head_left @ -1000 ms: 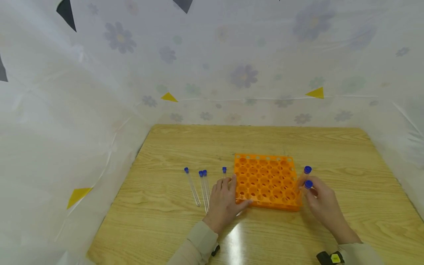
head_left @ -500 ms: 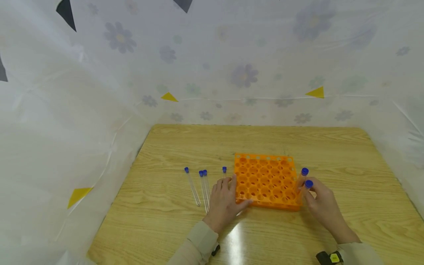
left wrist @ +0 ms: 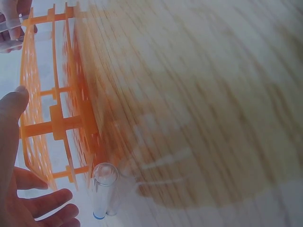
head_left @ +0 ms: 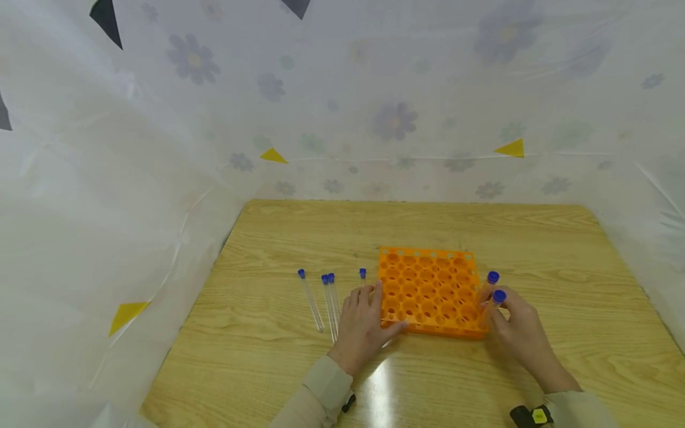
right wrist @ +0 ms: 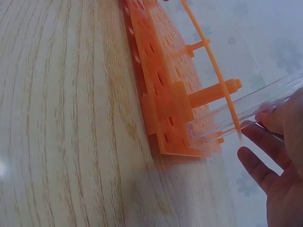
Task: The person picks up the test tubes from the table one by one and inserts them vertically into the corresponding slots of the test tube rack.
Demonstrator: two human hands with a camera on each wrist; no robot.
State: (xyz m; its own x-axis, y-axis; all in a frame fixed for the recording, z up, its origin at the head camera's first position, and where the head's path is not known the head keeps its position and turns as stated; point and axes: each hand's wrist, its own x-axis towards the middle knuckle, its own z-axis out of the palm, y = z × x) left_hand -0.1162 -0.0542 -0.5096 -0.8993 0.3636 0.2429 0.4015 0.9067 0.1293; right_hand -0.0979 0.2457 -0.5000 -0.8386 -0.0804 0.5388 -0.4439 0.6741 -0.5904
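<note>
An orange test tube rack [head_left: 426, 291] rests on the wooden table. My left hand [head_left: 360, 327] holds its near left corner, thumb along the front edge and fingers at the left side. My right hand [head_left: 521, 327], at the rack's right end, pinches a clear test tube [head_left: 499, 297] with a blue cap. Just beyond it a second blue-capped test tube [head_left: 491, 279] stands tilted at the same end. In the right wrist view, clear tubes [right wrist: 218, 120] pass through the top plate with their round ends close over the lower plate.
Left of the rack, several blue-capped test tubes lie on the table [head_left: 278, 238], one test tube [head_left: 311, 303] furthest left. Another blue cap [head_left: 363, 273] shows just beyond my left hand, which hides part of its tube. White flowered sheeting [head_left: 342, 119] encloses the table.
The farther blue-capped tube at the rack's right end has shifted slightly left and down. My left hand stays on the rack; the right hand has barely moved.
</note>
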